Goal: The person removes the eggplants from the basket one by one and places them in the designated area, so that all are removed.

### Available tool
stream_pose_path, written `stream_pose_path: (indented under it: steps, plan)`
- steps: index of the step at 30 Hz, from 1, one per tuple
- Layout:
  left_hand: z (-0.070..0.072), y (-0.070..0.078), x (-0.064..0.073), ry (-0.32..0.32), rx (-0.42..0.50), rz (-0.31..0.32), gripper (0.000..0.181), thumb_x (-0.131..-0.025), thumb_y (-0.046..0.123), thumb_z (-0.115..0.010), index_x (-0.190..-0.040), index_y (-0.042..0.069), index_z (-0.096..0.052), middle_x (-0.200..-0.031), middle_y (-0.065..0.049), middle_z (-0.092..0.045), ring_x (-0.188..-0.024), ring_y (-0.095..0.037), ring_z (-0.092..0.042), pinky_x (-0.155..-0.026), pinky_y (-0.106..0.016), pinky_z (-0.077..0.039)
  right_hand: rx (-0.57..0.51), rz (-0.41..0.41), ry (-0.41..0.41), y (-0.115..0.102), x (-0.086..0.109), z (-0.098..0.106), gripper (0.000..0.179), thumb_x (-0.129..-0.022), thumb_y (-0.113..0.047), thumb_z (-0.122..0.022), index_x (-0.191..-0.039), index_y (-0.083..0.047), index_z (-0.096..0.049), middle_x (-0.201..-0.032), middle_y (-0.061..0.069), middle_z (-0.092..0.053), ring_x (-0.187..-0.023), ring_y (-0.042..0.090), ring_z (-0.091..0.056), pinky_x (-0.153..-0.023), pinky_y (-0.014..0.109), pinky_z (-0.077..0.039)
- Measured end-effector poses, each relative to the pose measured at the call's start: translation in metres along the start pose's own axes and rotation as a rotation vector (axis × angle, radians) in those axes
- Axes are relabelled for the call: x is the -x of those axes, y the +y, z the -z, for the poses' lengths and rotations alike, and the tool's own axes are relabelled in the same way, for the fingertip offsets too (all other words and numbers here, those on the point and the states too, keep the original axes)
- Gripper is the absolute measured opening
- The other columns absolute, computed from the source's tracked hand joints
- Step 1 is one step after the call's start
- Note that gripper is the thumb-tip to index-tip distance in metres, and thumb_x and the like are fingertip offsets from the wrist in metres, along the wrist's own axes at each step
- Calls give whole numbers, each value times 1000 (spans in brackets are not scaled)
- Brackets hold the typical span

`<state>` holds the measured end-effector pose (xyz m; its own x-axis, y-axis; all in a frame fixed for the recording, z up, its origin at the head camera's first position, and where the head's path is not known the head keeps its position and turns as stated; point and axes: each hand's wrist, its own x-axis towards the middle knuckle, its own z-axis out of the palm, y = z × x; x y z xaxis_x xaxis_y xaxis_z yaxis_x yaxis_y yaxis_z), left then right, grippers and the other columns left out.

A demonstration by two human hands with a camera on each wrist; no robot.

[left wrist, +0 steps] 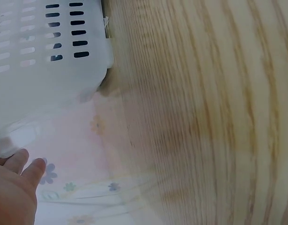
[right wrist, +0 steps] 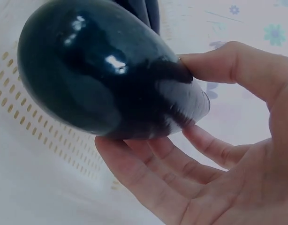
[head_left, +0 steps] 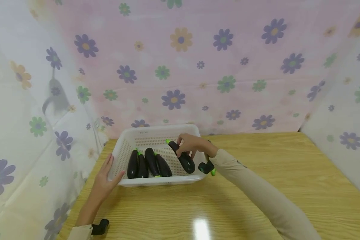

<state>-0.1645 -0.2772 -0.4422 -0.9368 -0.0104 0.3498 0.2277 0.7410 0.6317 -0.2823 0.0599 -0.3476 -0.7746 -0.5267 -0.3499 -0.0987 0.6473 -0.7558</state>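
Observation:
My right hand (head_left: 189,144) grips a dark, glossy eggplant (head_left: 186,162) over the right part of a white perforated plastic basket (head_left: 159,181). In the right wrist view, the thumb lies on one side of the eggplant (right wrist: 102,70) and the fingers on the other. Its green stem end points up and left in the head view. Several more eggplants (head_left: 151,161) lie side by side in the basket's left half. My left hand (head_left: 103,181) touches the basket's front left corner, thumb and fingers spread. In the left wrist view its fingertips meet the rim; the thumb is hidden there.
The basket stands on a wood-grain table (head_left: 258,160) near its back edge. A green stem tip (head_left: 213,172) shows beside the basket, mostly hidden by my right wrist. Flower-printed cloth (head_left: 174,66) hangs behind and at both sides.

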Motion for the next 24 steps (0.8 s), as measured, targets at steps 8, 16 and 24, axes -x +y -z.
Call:
stream_pose_path:
  steps: [8,16,24]
  plan:
    - [3,-3,3,40,-23,-19,76,-80,32,-62,-139,4,-22,-145,-6,-15,-128,-34,-19,-95,-56,-24,-44,30,13,0,19,13,48,-70,-16,-70,-108,-7,-42,-89,15,-53,-73,27,-58,-53,38,-52]
    - [1,1,5,-6,-32,12,78,-81,35,-60,-141,11,-16,-146,-4,-10,-128,-36,-18,-91,-60,-26,-61,44,46,12,42,32,47,-72,-16,-68,-110,-7,-41,-79,13,-52,-66,28,-53,-55,42,-51]
    - [-5,4,1,-6,-26,3,77,-81,34,-60,-141,10,-18,-146,-2,-11,-128,-35,-19,-91,-58,-28,-69,25,89,25,63,53,46,-73,-18,-67,-111,-9,-42,-90,14,-55,-68,28,-51,-55,40,-51]
